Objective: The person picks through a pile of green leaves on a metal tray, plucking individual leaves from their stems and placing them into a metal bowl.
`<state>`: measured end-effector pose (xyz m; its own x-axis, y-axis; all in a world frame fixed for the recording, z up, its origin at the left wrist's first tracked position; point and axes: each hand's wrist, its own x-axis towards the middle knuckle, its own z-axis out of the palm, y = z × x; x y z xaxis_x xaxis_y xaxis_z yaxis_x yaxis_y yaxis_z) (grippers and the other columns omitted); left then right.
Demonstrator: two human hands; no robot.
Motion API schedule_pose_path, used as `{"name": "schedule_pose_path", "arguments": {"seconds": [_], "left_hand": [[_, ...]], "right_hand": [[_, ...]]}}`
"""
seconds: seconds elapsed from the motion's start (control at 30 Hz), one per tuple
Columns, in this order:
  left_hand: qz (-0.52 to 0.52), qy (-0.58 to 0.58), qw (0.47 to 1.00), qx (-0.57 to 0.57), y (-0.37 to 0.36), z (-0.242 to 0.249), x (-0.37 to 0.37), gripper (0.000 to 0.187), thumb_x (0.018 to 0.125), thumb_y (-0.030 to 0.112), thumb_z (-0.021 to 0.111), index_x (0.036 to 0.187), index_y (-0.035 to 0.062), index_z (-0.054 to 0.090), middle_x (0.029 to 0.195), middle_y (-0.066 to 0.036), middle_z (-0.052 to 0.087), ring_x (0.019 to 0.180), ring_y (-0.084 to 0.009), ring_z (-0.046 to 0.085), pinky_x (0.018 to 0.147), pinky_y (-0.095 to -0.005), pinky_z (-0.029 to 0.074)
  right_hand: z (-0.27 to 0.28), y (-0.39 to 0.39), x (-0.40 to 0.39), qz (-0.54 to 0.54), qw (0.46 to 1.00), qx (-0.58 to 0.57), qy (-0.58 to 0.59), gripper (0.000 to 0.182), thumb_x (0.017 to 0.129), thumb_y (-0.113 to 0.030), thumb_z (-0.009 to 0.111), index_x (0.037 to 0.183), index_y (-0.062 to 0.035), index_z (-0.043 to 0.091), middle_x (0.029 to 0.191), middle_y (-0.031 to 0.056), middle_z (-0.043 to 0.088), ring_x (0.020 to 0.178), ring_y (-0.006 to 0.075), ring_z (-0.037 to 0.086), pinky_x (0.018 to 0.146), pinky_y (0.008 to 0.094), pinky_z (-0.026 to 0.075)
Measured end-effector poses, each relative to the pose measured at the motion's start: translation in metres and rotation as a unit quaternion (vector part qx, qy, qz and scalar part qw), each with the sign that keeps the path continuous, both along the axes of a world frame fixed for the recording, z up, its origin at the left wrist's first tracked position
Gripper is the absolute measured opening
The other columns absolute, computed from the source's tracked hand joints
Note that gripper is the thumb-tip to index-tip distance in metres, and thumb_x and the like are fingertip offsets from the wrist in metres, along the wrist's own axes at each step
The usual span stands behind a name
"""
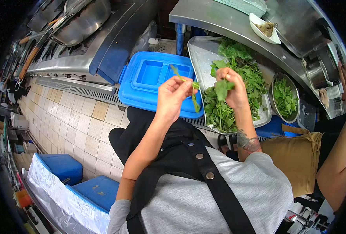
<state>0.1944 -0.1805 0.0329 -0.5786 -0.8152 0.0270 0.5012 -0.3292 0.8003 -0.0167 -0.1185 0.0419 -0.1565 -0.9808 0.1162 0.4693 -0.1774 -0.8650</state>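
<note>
My left hand [173, 94] pinches a green stem with a few narrow leaves [196, 102], held above the blue lid [141, 87] of a plastic container. Close by on the right, my right hand [234, 86] is closed on leafy greens [222, 90], with a broad leaf hanging below the fingers. Under the right hand lies a metal tray [200, 50] heaped with loose leafy greens [254, 78]. A metal bowl [273, 102] with picked green leaves stands to the right of the tray.
A steel counter [219, 17] runs behind the tray, bearing a white dish [275, 38] of brownish food. At upper left a wok [83, 25] sits on the stove. Another person in a brown apron [292, 160] is at my right. Blue bins [99, 191] stand lower left on the tiled floor [75, 121].
</note>
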Motion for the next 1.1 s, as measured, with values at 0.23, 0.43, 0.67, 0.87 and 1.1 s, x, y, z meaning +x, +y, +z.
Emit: {"name": "schedule_pose_path", "arguments": {"seconds": [0.23,0.43,0.67,0.87,1.1], "left_hand": [[-0.017,0.135,0.982,0.135,0.0,-0.011,-0.006,0.015,0.094,0.019,0.061,0.104,0.0093,0.065,0.099,-0.005,0.067,0.097,-0.0178,0.062,0.087,-0.0371,0.048],[0.049,0.063,0.996,0.045,0.003,-0.021,-0.009,0.012,0.091,0.01,0.064,0.101,0.0035,0.065,0.095,-0.007,0.068,0.083,-0.0135,0.062,0.081,-0.0287,0.048],[0.085,0.03,0.995,-0.053,0.018,-0.016,-0.022,0.011,0.089,0.004,0.065,0.099,-0.0009,0.065,0.097,-0.009,0.069,0.087,-0.0123,0.062,0.082,-0.0264,0.048],[0.047,-0.01,0.986,-0.161,0.026,0.002,-0.058,0.01,0.089,0.003,0.063,0.099,-0.0018,0.064,0.1,-0.013,0.068,0.096,-0.0171,0.062,0.091,-0.0306,0.046],[-0.006,0.089,0.974,-0.208,0.038,0.031,-0.114,0.007,0.088,0.0,0.065,0.094,-0.0009,0.066,0.098,-0.01,0.068,0.092,-0.0132,0.061,0.085,-0.0272,0.048]], "right_hand": [[-0.012,0.01,0.04,0.149,0.982,0.105,-0.058,0.016,0.092,-0.021,0.046,0.09,-0.0085,0.055,0.082,0.0047,0.061,0.065,0.0108,0.056,0.054,0.0227,0.044],[-0.008,0.009,0.068,0.062,0.989,0.137,-0.007,0.016,0.092,-0.013,0.055,0.098,-0.0027,0.066,0.083,-0.0001,0.065,0.067,0.0052,0.056,0.058,0.0207,0.045],[-0.009,0.012,0.05,0.024,0.992,0.105,0.062,0.013,0.087,-0.007,0.058,0.087,0.001,0.069,0.082,0.0007,0.066,0.072,0.005,0.057,0.067,0.0202,0.045],[-0.004,0.028,0.011,-0.094,0.986,0.042,0.129,0.013,0.083,-0.005,0.055,0.086,-0.0002,0.067,0.077,-0.0018,0.063,0.071,0.0053,0.056,0.068,0.0208,0.045],[0.028,0.061,-0.048,-0.216,0.956,0.023,0.196,0.014,0.083,-0.008,0.054,0.085,-0.0023,0.067,0.081,0.0026,0.064,0.072,0.0088,0.057,0.063,0.0223,0.045]]}}
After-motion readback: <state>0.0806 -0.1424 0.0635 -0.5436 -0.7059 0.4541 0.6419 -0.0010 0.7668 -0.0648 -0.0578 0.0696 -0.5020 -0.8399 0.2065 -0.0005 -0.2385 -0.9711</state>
